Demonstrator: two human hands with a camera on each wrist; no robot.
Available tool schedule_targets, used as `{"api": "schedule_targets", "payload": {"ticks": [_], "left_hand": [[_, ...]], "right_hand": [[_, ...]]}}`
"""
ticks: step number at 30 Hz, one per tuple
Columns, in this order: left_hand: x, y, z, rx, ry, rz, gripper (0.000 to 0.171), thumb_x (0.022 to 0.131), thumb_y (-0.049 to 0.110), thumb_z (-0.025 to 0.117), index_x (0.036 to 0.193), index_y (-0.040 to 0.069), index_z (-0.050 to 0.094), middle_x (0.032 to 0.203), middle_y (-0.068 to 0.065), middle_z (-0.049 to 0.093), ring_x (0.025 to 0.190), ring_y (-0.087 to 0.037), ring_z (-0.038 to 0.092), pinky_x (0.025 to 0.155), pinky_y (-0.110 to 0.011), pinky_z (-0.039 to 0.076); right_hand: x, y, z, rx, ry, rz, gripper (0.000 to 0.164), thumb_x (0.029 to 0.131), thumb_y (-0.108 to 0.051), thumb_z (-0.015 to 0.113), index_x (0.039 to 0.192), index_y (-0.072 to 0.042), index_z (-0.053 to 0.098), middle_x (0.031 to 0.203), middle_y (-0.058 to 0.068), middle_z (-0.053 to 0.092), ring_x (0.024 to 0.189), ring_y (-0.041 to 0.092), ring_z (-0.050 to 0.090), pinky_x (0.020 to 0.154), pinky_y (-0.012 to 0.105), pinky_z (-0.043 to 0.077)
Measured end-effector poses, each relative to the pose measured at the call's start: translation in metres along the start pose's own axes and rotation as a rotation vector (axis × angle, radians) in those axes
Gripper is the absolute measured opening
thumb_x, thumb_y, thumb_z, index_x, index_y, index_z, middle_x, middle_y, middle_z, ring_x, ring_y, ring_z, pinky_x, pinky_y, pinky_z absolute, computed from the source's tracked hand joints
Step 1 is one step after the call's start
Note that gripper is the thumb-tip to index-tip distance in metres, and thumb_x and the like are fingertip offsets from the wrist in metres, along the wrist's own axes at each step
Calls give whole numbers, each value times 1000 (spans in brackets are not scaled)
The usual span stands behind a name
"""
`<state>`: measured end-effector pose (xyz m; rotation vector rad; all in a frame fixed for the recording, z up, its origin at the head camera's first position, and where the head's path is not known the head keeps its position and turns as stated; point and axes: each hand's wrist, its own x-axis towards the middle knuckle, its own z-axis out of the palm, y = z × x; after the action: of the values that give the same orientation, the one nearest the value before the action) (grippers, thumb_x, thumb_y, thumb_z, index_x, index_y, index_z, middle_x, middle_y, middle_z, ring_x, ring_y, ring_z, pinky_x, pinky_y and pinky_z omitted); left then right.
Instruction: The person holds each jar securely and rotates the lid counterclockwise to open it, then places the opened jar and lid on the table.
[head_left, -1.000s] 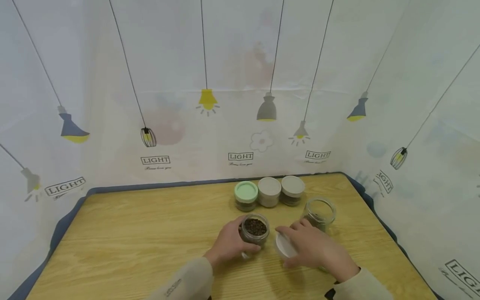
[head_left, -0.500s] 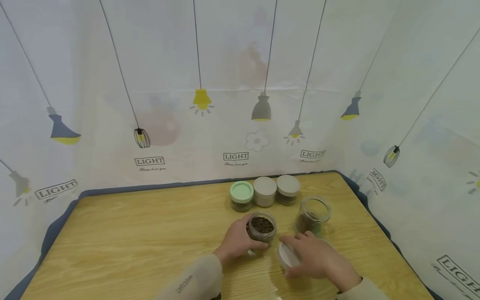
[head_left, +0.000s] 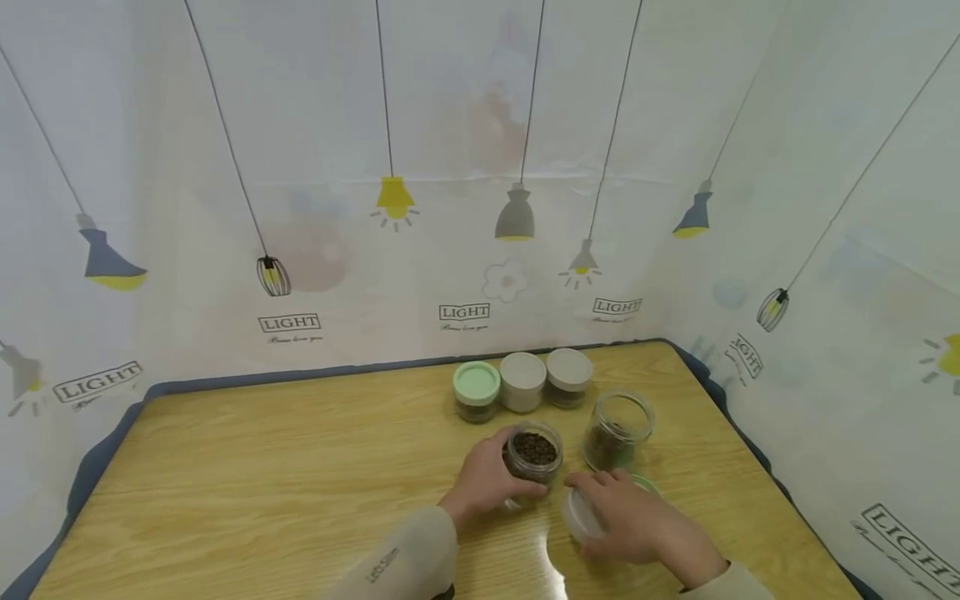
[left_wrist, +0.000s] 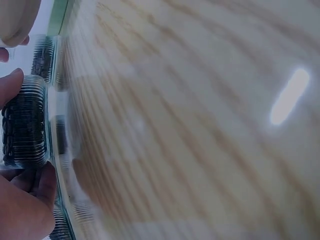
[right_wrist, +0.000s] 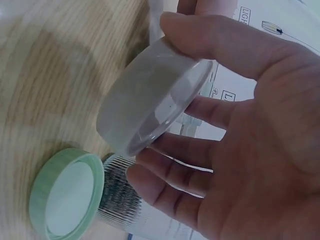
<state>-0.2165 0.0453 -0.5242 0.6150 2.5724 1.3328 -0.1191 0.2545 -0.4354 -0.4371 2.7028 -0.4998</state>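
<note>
My left hand (head_left: 487, 481) grips a small clear glass jar (head_left: 531, 469) by its side, thumb in front. It stands upright and lidless, filled with dark peppercorn-like grains (head_left: 536, 448); its ribbed wall (left_wrist: 24, 125) faces the left wrist camera. To its right, my right hand (head_left: 636, 521) holds a white round lid (right_wrist: 137, 95) on edge between thumb and fingertips, its hollow side toward the palm. Just behind that hand is a taller open glass jar (head_left: 606, 448), partly filled with similar dark grains. A green lid (right_wrist: 67, 195) lies near it, mostly hidden by the right hand in the head view.
Along the back of the wooden table (head_left: 300, 467) three lidded jars stand in a row: one green-topped jar (head_left: 476, 390), then two white-topped ones, a middle jar (head_left: 522, 382) and a right jar (head_left: 569, 377). Printed cloth walls (head_left: 420, 250) enclose the table.
My head view has turned slightly right. The left hand has carried the filled jar rightward, nearer the taller jar. My right hand has drawn the white lid closer to me, uncovering more of the taller jar.
</note>
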Motion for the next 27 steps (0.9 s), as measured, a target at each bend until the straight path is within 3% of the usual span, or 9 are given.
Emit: {"api": "schedule_targets", "payload": {"ticks": [6,10,16,22,27], "left_hand": [[0,4,0,-9,1,-8,97,61,45,90,142,14,47,127,-5,64,118,-23,58,105,-44,44],[0,5,1,-12,-2,-11,96,61,43,91,142,13,48,126,-4,64,117,-22,59,104,-43,44],[0,6,1,-21,-7,-14,95,62,42,91,142,13,47,128,-5,63,119,-23,58,105,-44,44],[0,5,0,-40,-13,-24,94,63,43,90,142,15,48,128,-4,63,119,-23,58,105,-45,43],[0,6,-2,-61,-14,-26,93,63,43,90,141,15,48,128,-3,63,120,-22,57,105,-46,43]], "right_hand": [[0,1,4,48,-2,-32,74,72,-30,82,133,-11,45,126,13,57,115,34,53,89,52,46],[2,1,5,111,-14,-36,77,69,-26,84,132,-9,43,122,13,56,106,26,56,82,44,49],[3,2,6,172,-53,-15,92,67,-21,86,142,-3,36,135,20,46,107,27,56,79,45,51],[6,3,11,94,13,-40,90,67,-39,86,138,-2,45,134,14,53,113,28,56,91,52,46],[7,4,14,90,52,-25,89,62,-32,89,133,-2,46,131,12,57,110,24,57,92,53,43]]}}
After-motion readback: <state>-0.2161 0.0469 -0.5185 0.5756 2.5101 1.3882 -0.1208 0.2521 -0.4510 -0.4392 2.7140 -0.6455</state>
